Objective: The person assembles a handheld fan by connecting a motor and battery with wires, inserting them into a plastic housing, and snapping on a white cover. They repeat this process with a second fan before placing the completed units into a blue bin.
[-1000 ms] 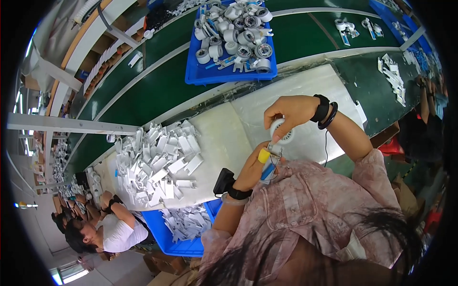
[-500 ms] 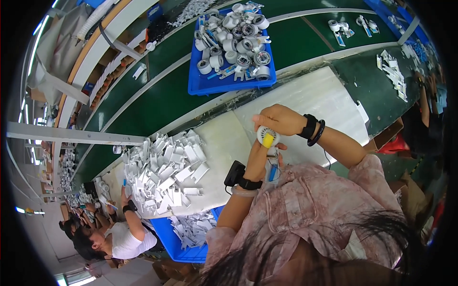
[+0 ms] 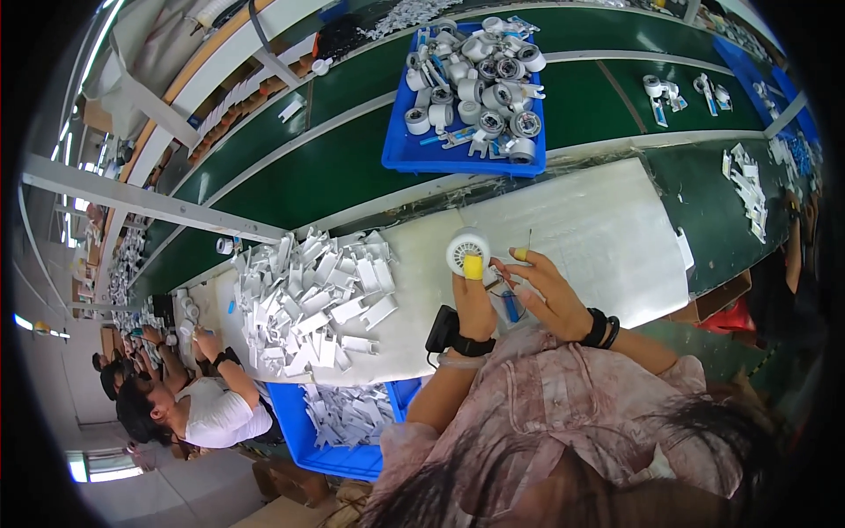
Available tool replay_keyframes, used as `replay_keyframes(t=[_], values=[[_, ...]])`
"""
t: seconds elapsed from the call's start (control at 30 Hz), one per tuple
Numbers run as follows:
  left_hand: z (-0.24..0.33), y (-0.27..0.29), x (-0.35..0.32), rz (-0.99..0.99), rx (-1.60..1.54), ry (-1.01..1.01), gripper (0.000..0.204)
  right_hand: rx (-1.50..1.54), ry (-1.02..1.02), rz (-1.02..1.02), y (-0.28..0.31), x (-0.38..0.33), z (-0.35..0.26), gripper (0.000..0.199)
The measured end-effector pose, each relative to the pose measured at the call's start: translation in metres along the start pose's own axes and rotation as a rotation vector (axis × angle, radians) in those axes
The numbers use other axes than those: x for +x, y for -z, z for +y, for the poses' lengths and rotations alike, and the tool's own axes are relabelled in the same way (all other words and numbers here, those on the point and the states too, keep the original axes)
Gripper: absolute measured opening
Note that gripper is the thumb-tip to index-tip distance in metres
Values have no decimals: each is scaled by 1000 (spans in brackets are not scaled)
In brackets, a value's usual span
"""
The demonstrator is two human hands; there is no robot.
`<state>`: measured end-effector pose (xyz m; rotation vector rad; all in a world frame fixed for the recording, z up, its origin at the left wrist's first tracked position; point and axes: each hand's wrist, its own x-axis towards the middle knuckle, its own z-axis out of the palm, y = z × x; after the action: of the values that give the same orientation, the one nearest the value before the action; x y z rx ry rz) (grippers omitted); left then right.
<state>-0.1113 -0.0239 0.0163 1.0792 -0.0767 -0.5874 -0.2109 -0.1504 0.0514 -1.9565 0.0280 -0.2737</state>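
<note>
My left hand (image 3: 475, 308) is closed around a round white fan housing (image 3: 467, 244) with a slotted face. Its thumb, in a yellow finger cover (image 3: 473, 267), presses on that face. Just below and to the right hangs a blue and white strip-shaped part (image 3: 511, 304) with thin wires, apparently joined to the housing. My right hand (image 3: 556, 297) is beside it with fingers spread, one fingertip also in a yellow cover. A thin dark wire (image 3: 530, 238) stands up at that fingertip; whether it is gripped is unclear. Both hands are above the pale worktable mat (image 3: 598, 229).
White plastic pieces (image 3: 321, 295) are heaped on the left. A blue tray (image 3: 466, 165) of round white assemblies stands beyond my hands, by the green conveyor (image 3: 334, 172). Below the heap is a blue bin (image 3: 295, 440). A co-worker in a white top (image 3: 224, 409) sits at left.
My right hand has come off the top of the fan housing and drawn back to the right, its fingers opening. My left hand keeps its hold, with more of the housing showing. The view has shifted.
</note>
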Motion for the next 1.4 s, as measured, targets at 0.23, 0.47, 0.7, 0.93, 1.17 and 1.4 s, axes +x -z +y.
replay_keyframes(t=[0.23, 0.47, 0.7, 0.93, 1.17, 1.4], values=[[-10, 4, -2, 100, 27, -95, 35, 52, 11, -68, -16, -4, 1, 47], [-14, 6, -4, 126, 10, -86, 34, 78, 132, -81, -23, -6, 3, 58], [-3, 4, -1, 167, 7, -148, 30, -257, 187, -35, -26, -6, 7, 67], [8, 10, 8, 151, -246, -48, 38, -415, 331, -160, -32, -11, 18, 69], [11, 24, -2, 233, -284, -11, 40, -688, 386, -224, -40, -11, 17, 79], [12, 110, -16, 420, -398, -103, 31, -244, 298, -233, -67, 36, 31, 58]])
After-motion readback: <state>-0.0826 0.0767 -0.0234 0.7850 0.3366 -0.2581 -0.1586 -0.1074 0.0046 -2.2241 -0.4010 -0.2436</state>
